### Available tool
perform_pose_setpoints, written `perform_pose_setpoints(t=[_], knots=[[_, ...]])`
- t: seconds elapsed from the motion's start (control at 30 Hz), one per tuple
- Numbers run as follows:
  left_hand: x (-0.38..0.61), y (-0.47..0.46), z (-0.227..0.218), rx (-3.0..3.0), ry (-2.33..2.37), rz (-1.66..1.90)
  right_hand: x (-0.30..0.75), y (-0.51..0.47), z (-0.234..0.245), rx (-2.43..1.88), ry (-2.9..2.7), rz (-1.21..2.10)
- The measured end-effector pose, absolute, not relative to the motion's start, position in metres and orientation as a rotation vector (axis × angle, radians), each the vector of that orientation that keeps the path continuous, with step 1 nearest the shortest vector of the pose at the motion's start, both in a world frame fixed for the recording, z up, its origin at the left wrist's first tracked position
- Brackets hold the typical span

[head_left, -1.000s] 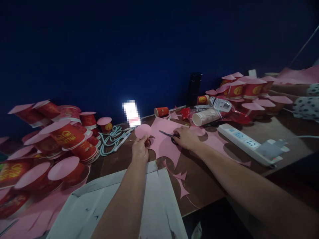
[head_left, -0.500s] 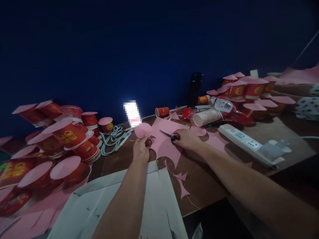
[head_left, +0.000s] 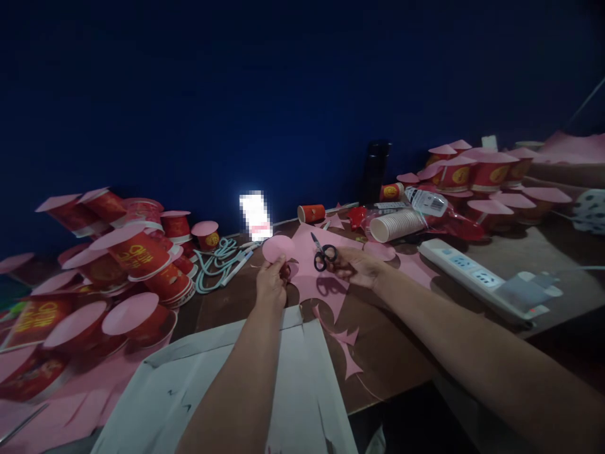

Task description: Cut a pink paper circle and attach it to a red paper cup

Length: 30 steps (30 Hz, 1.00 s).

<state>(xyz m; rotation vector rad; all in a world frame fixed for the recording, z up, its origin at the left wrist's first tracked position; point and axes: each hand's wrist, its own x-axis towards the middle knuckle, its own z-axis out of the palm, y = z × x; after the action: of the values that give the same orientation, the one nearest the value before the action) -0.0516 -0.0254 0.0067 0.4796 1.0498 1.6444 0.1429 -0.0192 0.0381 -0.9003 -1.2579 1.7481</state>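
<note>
My left hand [head_left: 273, 282] is closed on the lower edge of a pink paper circle [head_left: 278, 248], held upright over the table. To its right, my right hand [head_left: 354, 266] grips black-handled scissors [head_left: 325, 255] by the loops, with the blades pointing up and to the left. Below the scissors lies a large pink paper sheet [head_left: 312, 287] with curved cut edges, and the scissors' shadow falls on it. Narrow pink paper scraps [head_left: 348, 359] lie nearer to me. Some fingertips of both hands are hidden.
Red paper cups topped with pink discs [head_left: 142, 252] crowd the left; more cups [head_left: 489, 173] stand at the back right. A lit phone [head_left: 256, 215], coiled cable [head_left: 215, 265], black bottle [head_left: 377, 170], stacked cups [head_left: 396, 226] and power strip [head_left: 460, 265] are around. A white board [head_left: 208, 378] lies in front.
The scissors have turned from lying low and slanted to pointing more upward, with the handle loops now showing. My right hand has rolled over. The left hand still holds the circle.
</note>
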Motion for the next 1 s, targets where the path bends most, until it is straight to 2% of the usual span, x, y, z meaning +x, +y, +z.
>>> perform_pose_setpoints(t=[0.07,0.13,0.3,0.4,0.8,1.0], knots=[[-0.052,-0.025,0.006,0.491,1.083,1.659,0.142,-0.018,0.032,-0.913,-1.231,1.758],[-0.051,-0.024,0.005,0.508,1.110,1.678,0.141,-0.016,0.026,-1.025,-1.307,1.626],[-0.050,-0.023,0.002,0.600,1.151,1.701,0.146,-0.011,0.017,-1.361,-1.825,0.803],[-0.050,-0.024,0.000,0.704,1.203,1.672,0.149,-0.012,0.017,-1.445,-1.991,0.532],[-0.044,-0.026,0.000,1.193,1.430,1.320,0.151,-0.007,0.007,-1.666,-2.080,0.332],[-0.046,-0.027,0.011,1.618,1.934,1.231,0.150,-0.010,0.010,-1.727,-2.096,0.320]])
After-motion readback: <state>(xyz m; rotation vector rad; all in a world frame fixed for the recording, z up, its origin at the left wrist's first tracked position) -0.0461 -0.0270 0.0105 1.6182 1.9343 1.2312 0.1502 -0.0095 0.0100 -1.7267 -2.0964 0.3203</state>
